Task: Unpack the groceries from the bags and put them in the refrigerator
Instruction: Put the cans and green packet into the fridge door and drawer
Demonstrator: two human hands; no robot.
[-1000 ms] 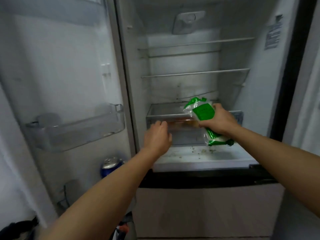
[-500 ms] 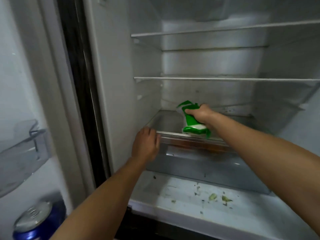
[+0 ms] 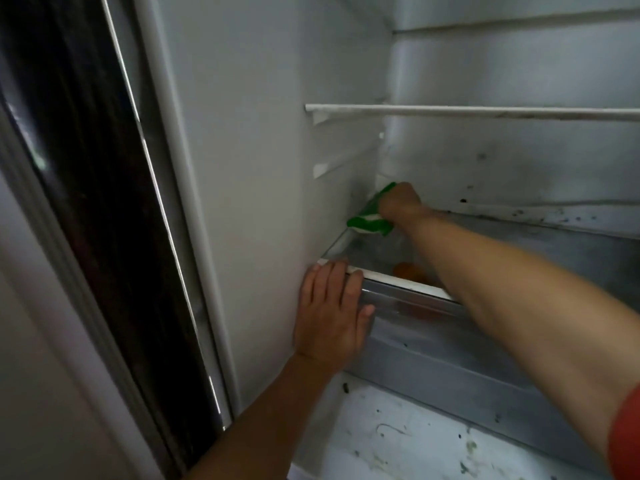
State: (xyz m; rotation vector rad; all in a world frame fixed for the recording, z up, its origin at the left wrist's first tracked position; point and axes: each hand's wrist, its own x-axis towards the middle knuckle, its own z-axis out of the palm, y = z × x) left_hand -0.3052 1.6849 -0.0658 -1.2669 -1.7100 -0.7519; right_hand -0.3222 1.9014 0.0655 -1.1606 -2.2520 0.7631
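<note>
The open white refrigerator (image 3: 259,133) fills the view, its bottom ledge speckled with crumbs. Nearest, the left hand (image 3: 329,306) lies flat, fingers straight and together, on the front left corner of the clear glass shelf (image 3: 367,252) above the translucent grey drawer (image 3: 433,355). Half a second ago the green-and-white plastic packet (image 3: 369,221) hung at the shelf's front edge. Now the right hand (image 3: 400,202), fingers curled round it, has carried it to the back left corner, so release looks imminent.
</note>
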